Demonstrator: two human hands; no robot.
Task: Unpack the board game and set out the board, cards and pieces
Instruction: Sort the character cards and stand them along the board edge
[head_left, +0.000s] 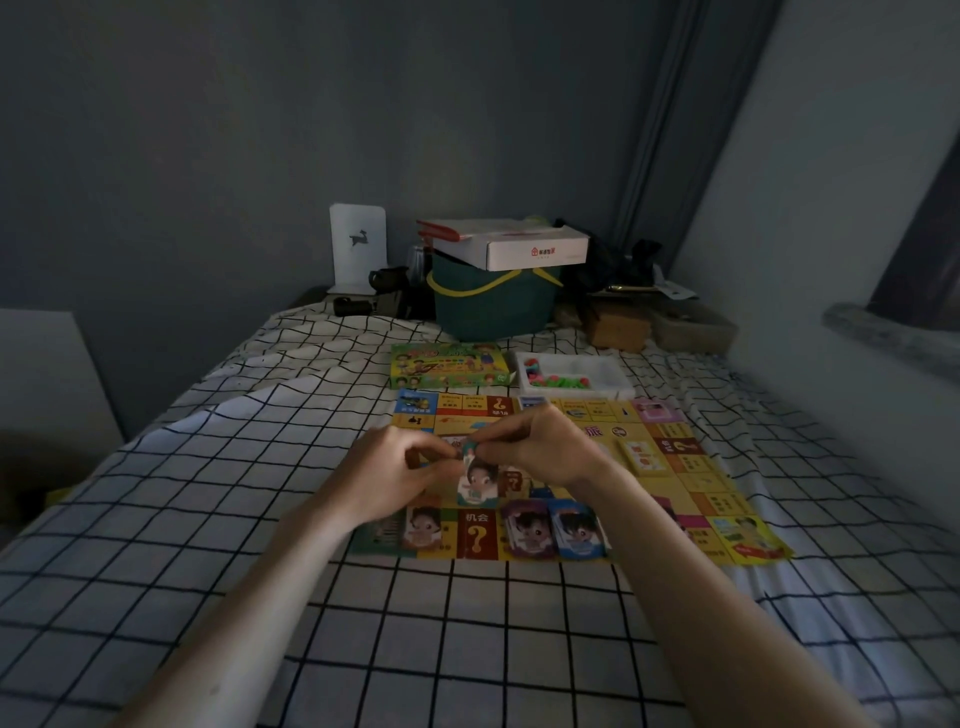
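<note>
Both hands meet over the middle of the yellow game board (675, 452), which lies flat on a bed (208, 519) covered with a white sheet checked in dark lines. The left hand (402, 467) has its fingers curled in and its thumb pressed toward the right hand, pinching the upper edge of a character card (475, 480) that shows a cartoon child's face. The right hand (540, 449) also has its fingers bent, fingertips closed on the same top edge of the card from the other side, so the card hangs between the two hands and just above the board; exactly how each finger lies on it is hard to make out in the dim light. Just nearer than the hands, along the board's near edge, lie three more character cards: one under the left wrist (423, 527), then a purple-backed one (530, 527) and a blue-backed one (576, 527) below the right hand. To the right of the right hand a small stack of cards (644, 457) rests on the board. Beyond the hands, past the far edge of the board, sit the green game box (447, 366) and, beside it to the right, a white tray (602, 376) holding small pink and green pieces (556, 382). Farther still, at the head of the bed, stands a dark green basket (493, 306) with a white carton (535, 247) on top.
</note>
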